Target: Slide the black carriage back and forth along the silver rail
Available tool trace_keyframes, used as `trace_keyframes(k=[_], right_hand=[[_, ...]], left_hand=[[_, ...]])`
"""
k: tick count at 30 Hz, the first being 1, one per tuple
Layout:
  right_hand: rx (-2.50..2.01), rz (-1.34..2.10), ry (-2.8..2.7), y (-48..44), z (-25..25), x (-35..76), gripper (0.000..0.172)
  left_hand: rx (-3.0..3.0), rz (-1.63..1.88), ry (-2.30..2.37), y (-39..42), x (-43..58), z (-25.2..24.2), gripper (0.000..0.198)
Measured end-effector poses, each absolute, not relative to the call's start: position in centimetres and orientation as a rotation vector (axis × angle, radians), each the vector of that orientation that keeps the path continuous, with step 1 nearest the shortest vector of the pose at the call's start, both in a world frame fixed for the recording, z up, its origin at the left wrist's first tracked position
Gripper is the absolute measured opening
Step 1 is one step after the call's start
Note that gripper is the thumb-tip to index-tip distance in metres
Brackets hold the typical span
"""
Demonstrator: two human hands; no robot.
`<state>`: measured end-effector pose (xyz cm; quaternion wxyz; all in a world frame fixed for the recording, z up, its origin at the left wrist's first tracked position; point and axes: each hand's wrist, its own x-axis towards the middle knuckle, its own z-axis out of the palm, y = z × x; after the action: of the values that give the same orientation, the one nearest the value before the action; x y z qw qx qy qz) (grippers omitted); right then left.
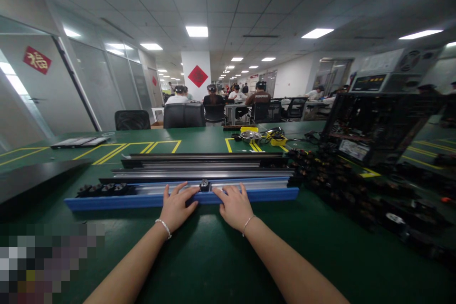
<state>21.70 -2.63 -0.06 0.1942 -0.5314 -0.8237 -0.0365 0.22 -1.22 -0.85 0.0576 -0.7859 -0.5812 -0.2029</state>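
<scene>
A long blue-edged rail point(260, 194) with a silvery channel lies across the green table. In its channel, near the middle, sits a small black block point(204, 185). My left hand point(176, 206) rests on the rail with fingers spread, its fingertips just left of the block. From the other side, my right hand point(235, 205) lies on the rail with its fingers apart, the index finger pointing toward the block. Whether either fingertip touches the block I cannot tell. Several similar black blocks point(107, 190) sit in a row at the rail's left end.
Behind the blue rail lie black rails point(199, 164). A heap of dark parts point(342, 180) spreads on the right, before an opened computer case point(377, 123). Cables and a metal bowl point(250, 136) are farther back. A dark panel point(39, 180) stands left. People sit beyond.
</scene>
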Motion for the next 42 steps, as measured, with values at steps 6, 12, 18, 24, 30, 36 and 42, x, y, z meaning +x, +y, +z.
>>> trace_keyframes(k=[6,12,18,24,30,36,42], right_hand=[[-1.491,-0.134,-2.311,-2.59,-0.24,21.52,0.051],[-1.522,-0.140,-2.327,-2.58,-0.17,21.54,0.053],[-1.526,-0.143,-2.332,-2.48,-0.23,21.46,0.056],[-1.509,-0.170,-2.320,-2.43,-0.45,21.51,0.056],[-1.518,-0.160,-2.332,-2.42,-0.29,21.53,0.057],[-1.546,-0.153,-2.353,-2.43,-0.23,21.47,0.056],[-1.563,-0.153,-2.365,-2.52,0.06,21.47,0.055]], left_hand=[[-2.417,-0.589,-1.765,-1.39,0.39,-0.65,0.042],[-2.424,-0.601,-1.759,-1.40,0.57,-0.82,0.044],[-2.433,-0.602,-1.756,-1.42,0.85,-0.81,0.043],[-2.428,-0.600,-1.748,-1.48,1.11,-0.71,0.044],[-2.434,-0.610,-1.735,-1.40,1.02,-0.91,0.045],[-2.435,-0.608,-1.716,-1.44,0.96,-0.95,0.045],[-2.442,-0.603,-1.703,-1.54,0.98,-0.88,0.045]])
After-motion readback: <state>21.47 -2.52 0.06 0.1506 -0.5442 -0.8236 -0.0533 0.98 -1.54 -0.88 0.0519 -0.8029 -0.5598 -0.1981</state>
